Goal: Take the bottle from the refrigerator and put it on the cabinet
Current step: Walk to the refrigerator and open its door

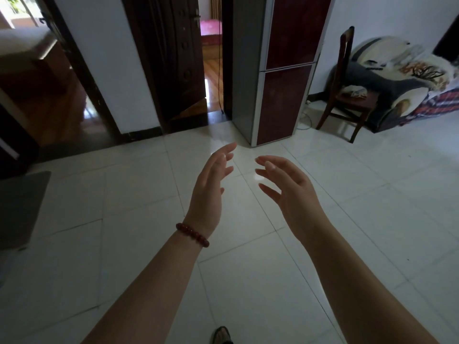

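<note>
A tall refrigerator (285,70) with two dark red doors and silver-grey sides stands ahead against the far wall, both doors closed. No bottle shows anywhere. My left hand (211,184), with a red bead bracelet on its wrist, is held out over the tiled floor, fingers apart and empty. My right hand (288,192) hovers beside it, palm turned inward, fingers spread, holding nothing. Both hands are well short of the refrigerator.
A wooden chair (347,90) stands right of the refrigerator, with a covered sofa (402,78) behind it. An open doorway (213,58) with a dark door lies left of the refrigerator. A dark cabinet edge (17,145) and a grey mat (19,207) sit at the left.
</note>
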`<state>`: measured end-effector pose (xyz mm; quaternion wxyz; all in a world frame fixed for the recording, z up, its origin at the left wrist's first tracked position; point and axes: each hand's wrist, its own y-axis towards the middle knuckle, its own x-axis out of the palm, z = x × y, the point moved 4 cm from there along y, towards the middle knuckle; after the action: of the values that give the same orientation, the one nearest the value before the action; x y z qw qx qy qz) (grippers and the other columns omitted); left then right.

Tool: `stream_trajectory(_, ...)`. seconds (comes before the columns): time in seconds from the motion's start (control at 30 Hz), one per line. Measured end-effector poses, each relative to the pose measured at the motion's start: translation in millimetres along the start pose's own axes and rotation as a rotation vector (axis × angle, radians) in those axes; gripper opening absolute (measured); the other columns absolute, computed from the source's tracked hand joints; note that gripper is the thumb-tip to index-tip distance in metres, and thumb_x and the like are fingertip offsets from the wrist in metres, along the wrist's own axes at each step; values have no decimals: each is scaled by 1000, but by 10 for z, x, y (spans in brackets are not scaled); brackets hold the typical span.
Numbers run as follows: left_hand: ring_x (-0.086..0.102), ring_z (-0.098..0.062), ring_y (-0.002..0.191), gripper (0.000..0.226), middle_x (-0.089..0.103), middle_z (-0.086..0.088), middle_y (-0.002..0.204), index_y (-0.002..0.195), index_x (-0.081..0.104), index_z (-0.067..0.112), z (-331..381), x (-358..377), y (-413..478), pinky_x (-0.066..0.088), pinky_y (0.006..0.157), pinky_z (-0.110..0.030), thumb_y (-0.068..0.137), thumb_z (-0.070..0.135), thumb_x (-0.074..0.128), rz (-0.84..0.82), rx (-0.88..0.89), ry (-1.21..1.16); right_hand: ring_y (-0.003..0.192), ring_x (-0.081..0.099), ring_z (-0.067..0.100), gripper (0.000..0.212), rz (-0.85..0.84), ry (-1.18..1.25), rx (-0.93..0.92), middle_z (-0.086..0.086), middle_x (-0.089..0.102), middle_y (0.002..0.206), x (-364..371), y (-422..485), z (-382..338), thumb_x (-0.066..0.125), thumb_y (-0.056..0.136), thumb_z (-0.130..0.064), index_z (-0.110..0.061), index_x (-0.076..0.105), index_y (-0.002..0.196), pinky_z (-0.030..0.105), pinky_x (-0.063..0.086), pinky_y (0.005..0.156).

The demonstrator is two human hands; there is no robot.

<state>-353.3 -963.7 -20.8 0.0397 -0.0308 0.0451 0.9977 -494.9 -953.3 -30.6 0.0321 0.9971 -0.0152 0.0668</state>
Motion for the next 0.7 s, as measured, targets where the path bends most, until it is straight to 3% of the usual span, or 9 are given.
stream_trajectory(0.37,46,-9,120,48,45,11,134,123,39,48,-116,470,1498,32,97,-40,79,60,23,-65,-12,0,106,62,10,34,71,19,32,-7,67,110,-480,1375,50,59,72,-45,-26,67,99,33,50,95)
stream_trajectory(0.53,45,-9,120,44,45,12,133,119,39,52,-205,876,2274,31,102,-43,79,60,22,-52,-16,12,106,63,13,18,71,18,34,-4,67,110,-915,2148,95,59,85,-33,-26,67,99,36,50,96)
stream_trajectory(0.7,45,-6,117,42,45,13,130,116,40,53,-164,1434,3110,31,102,-43,79,60,23,-50,-16,7,108,62,11,32,56,25,25,-5,67,111,-1461,2963,-26,61,72,-45,-28,68,98,34,50,96)
